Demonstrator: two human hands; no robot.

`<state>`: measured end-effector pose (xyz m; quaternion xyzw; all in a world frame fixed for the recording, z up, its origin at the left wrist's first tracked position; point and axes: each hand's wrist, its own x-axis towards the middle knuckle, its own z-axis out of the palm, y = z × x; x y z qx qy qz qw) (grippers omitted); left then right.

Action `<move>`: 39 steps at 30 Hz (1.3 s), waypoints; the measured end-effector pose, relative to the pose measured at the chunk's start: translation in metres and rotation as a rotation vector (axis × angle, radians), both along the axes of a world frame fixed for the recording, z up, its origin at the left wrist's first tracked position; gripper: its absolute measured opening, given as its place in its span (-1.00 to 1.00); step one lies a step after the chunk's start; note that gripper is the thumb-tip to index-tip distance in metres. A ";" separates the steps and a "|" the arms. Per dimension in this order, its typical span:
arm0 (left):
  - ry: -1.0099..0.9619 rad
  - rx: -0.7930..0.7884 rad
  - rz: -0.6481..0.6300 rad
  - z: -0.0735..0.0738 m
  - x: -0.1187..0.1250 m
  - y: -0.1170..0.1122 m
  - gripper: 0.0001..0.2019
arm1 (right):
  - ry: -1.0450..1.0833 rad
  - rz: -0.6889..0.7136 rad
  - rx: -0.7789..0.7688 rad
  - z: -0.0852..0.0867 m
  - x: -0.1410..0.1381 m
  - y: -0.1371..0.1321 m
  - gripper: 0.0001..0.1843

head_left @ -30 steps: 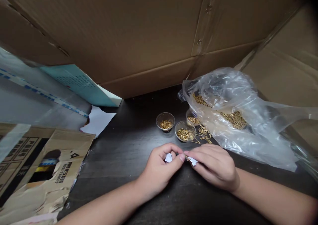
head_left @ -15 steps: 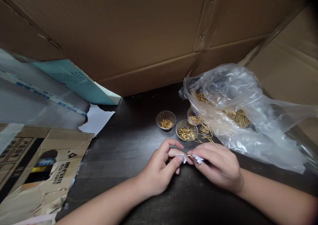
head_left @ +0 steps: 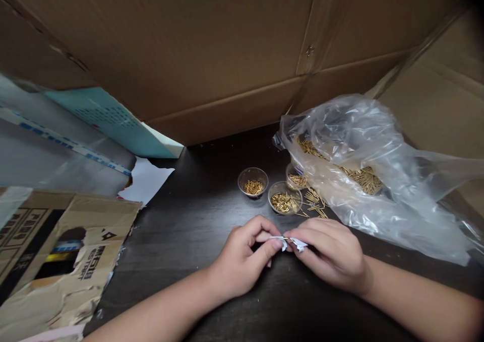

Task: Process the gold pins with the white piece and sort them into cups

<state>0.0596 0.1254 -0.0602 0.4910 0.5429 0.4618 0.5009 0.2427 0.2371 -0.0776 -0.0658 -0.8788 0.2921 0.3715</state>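
Note:
My left hand (head_left: 242, 259) is closed in a pinch, thumb against forefinger, with a small white scrap (head_left: 280, 240) like paper or tape at the fingertips. Opposite it, my right hand (head_left: 330, 251) also pinches, and a second white scrap (head_left: 299, 244) shows at its thumb and forefinger. Between the two sets of fingertips is a thin gold-coloured metal pin (head_left: 286, 240), mostly covered by the fingers. Just beyond the hands stand clear round cups holding small gold pieces: a left cup (head_left: 252, 187), a front cup (head_left: 284, 201) and a back cup (head_left: 296, 179).
Loose gold pins (head_left: 313, 201) lie beside the cups. A clear plastic bag (head_left: 393, 206) of similar pins spreads across the right. Torn cardboard (head_left: 94, 231), white paper (head_left: 149, 181) and a teal box (head_left: 113, 115) are on the left. A tall cardboard wall (head_left: 207, 55) closes the back.
My hands have come closer together, the fingertips now meeting around the pin. My left fingers have closed from a looser, more spread pose.

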 end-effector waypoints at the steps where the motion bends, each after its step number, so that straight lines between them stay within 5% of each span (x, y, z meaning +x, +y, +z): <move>1: 0.005 0.003 0.001 0.000 0.000 0.000 -0.84 | -0.006 -0.002 -0.001 0.000 0.000 0.000 -0.85; 13: 0.171 0.127 0.003 -0.002 -0.004 0.000 -0.89 | -0.056 -0.011 -0.003 -0.003 0.000 0.000 -0.87; 21: 0.607 0.427 -0.023 -0.007 -0.011 0.000 -0.95 | -0.137 -0.011 0.015 -0.007 -0.001 0.000 -0.86; 39: 0.963 0.560 -0.048 -0.004 -0.008 -0.001 -0.85 | -0.103 0.010 -0.097 -0.008 -0.008 -0.002 -0.85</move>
